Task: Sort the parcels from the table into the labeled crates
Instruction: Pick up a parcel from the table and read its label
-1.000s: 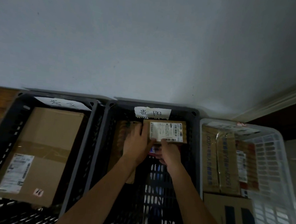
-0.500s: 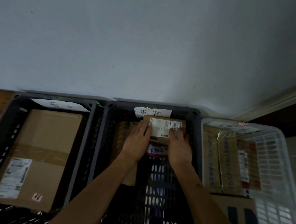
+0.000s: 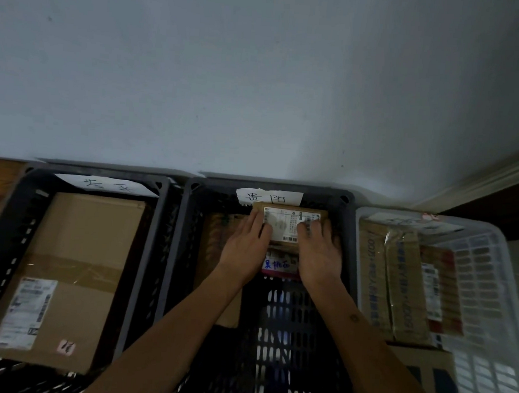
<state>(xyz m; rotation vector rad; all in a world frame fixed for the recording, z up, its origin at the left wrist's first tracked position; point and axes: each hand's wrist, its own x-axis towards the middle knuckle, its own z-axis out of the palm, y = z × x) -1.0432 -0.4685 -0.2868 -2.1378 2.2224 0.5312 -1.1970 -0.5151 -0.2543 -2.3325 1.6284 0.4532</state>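
A small brown parcel (image 3: 286, 225) with a white shipping label lies at the far end of the middle dark crate (image 3: 347, 207), just under that crate's paper label (image 3: 267, 196). My left hand (image 3: 244, 247) rests flat on the parcel's left side. Flat on its right side lies my right hand (image 3: 318, 251), fingers straight. Beneath it another parcel with a handwritten blue note (image 3: 277, 264) shows between my wrists.
The left dark crate (image 3: 5, 211) holds a big cardboard box (image 3: 72, 264). On the right, a white crate (image 3: 490, 271) contains several taped parcels (image 3: 399, 280). A further brown parcel (image 3: 216, 233) sits left in the middle crate. A wall stands right behind the crates.
Both hands have pushed the small parcel farther back, up against the crate's far wall, and now lie flat on top of it.
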